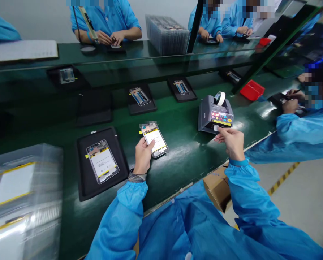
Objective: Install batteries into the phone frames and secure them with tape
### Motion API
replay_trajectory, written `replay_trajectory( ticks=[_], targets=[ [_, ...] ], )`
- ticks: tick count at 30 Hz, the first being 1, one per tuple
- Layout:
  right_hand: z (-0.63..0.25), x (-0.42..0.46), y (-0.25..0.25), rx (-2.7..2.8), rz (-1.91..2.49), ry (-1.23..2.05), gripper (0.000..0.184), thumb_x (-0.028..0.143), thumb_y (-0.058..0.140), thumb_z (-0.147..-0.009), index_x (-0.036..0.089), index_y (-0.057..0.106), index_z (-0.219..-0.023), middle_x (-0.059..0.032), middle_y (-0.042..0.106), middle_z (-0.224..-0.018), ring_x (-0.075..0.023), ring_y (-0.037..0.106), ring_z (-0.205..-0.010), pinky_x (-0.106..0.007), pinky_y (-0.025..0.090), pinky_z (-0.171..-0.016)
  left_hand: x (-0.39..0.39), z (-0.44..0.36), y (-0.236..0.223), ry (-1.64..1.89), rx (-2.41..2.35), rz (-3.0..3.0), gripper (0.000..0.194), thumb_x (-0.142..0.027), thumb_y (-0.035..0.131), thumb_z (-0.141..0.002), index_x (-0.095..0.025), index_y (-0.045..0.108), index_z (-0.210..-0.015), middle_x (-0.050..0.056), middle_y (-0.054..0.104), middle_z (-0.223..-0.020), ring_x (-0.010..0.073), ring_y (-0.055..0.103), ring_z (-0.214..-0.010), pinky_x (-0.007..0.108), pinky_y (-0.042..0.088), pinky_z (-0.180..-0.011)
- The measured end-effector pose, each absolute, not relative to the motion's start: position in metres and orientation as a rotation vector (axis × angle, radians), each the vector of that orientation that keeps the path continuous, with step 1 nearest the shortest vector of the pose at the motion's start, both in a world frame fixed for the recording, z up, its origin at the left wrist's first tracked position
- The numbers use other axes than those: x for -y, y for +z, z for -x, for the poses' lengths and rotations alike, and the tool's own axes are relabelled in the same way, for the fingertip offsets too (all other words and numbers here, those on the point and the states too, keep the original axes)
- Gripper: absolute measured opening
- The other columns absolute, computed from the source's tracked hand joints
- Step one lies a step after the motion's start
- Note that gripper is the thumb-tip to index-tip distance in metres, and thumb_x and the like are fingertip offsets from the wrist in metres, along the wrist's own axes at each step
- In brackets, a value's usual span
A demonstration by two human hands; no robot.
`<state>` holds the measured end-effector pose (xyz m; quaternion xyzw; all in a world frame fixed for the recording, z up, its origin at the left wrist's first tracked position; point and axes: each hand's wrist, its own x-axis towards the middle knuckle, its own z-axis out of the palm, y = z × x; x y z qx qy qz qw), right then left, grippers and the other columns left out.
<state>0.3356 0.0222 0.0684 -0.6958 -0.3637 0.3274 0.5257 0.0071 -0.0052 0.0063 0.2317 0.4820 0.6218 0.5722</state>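
Note:
My left hand [143,153] grips an opened smartphone [157,139] by its lower left side, thumb across the white battery. The phone is tilted above the green bench. At the front of a grey tape dispenser [215,115], my right hand [233,142] pinches a short piece of pale tape [216,128] at the outlet. A white tape roll [219,98] stands in the machine's top, and its red display is lit. Left of my left hand, another opened phone [103,162] with a white battery lies in a black tray [85,189].
Clear plastic trays with batteries [23,202] are stacked at the near left. Further black trays with phone frames [140,96] lie along the green bench [177,173]. Beyond the dispenser sits a red bin [252,90]. Co-workers in blue work opposite and at right; a cardboard box [217,187] is below.

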Motion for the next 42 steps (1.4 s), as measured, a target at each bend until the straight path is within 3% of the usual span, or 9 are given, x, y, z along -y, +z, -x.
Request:
replay_trajectory(
  ticks=[10,17,25,34,42],
  targets=[
    [-0.331,-0.021,0.066,0.817,1.625,0.689,0.009,0.023,0.074,-0.066,0.022,0.066,-0.063,0.0023,0.045,-0.043,-0.0131,0.041,-0.038,-0.03,0.03,-0.038,0.007,-0.007,0.004,1.42,-1.086,-0.586,0.062,-0.035,0.091,-0.065,-0.012,0.064,-0.116,0.017,0.075,-0.12,0.0353,0.071,-0.114,0.054,0.054,-0.103],
    [-0.303,0.009,0.055,0.944,1.613,0.849,0.011,0.028,0.076,-0.07,0.02,0.07,-0.075,0.0031,0.045,-0.048,-0.0119,0.037,-0.041,-0.028,0.027,-0.04,0.005,-0.009,0.0,1.414,-1.082,-0.63,0.06,-0.035,0.09,-0.067,-0.013,0.064,-0.117,0.015,0.076,-0.117,0.0353,0.069,-0.118,0.053,0.053,-0.106],
    [-0.183,0.02,0.03,1.263,1.45,1.309,0.035,0.05,0.08,-0.072,0.017,0.069,-0.076,0.0044,0.048,-0.047,-0.0088,0.037,-0.043,-0.023,0.027,-0.043,0.006,-0.009,-0.001,1.433,-1.074,-0.681,0.052,-0.032,0.087,-0.072,-0.014,0.064,-0.115,0.014,0.076,-0.117,0.0342,0.069,-0.117,0.049,0.055,-0.104],
    [-0.166,0.015,0.02,1.31,1.444,1.307,0.03,0.046,0.077,-0.075,0.018,0.066,-0.074,0.0055,0.045,-0.047,-0.0085,0.033,-0.044,-0.024,0.023,-0.045,0.005,-0.011,0.001,1.435,-1.052,-0.652,0.051,-0.028,0.085,-0.075,-0.013,0.062,-0.117,0.016,0.075,-0.118,0.0375,0.066,-0.123,0.051,0.054,-0.104],
    [-0.164,0.016,0.015,1.322,1.437,1.27,0.029,0.045,0.075,-0.077,0.017,0.066,-0.075,0.0058,0.045,-0.048,-0.0085,0.034,-0.045,-0.024,0.024,-0.046,0.005,-0.011,0.0,1.432,-1.061,-0.653,0.048,-0.028,0.084,-0.076,-0.014,0.063,-0.116,0.014,0.076,-0.117,0.0344,0.069,-0.118,0.048,0.055,-0.103]
  ],
)
